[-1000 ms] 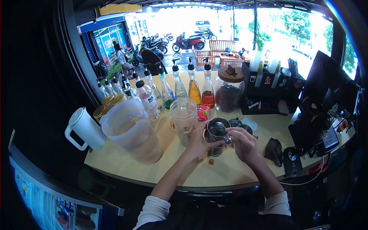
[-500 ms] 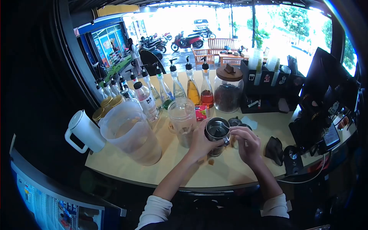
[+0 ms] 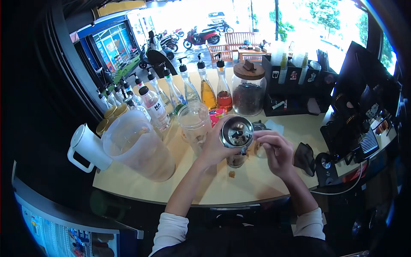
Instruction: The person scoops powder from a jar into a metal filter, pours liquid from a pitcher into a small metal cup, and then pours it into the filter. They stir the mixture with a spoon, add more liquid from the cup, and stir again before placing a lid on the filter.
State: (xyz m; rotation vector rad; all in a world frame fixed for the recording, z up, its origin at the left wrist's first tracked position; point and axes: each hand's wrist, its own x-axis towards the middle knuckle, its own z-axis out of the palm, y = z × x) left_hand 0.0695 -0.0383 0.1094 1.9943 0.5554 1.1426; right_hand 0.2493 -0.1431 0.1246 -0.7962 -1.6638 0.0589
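A metal cup [image 3: 236,132] is tilted so that its inside faces me, with dark bits visible in it. My left hand [image 3: 214,147] wraps round its left side. Close to the cup's right rim is my right hand [image 3: 276,152], its fingers bent together; whether they hold anything is too small to tell. Below the metal cup, a glass container [image 3: 236,161] with brown contents stands on the counter [image 3: 257,184]. An open clear jar [image 3: 195,124] stands just left of my left hand. A small brown spot [image 3: 231,174] lies on the counter.
A large translucent pitcher [image 3: 141,150] and a white jug [image 3: 90,147] stand at the left. Pump bottles [image 3: 206,92] line the back beside a wooden-lidded jar [image 3: 249,96]. A dark cloth [image 3: 304,159] and a black machine [image 3: 353,128] are on the right.
The metal cup in my left hand has tipped further toward me, showing more of its inside. The whole view has shifted a little. My right hand stays beside the rim.
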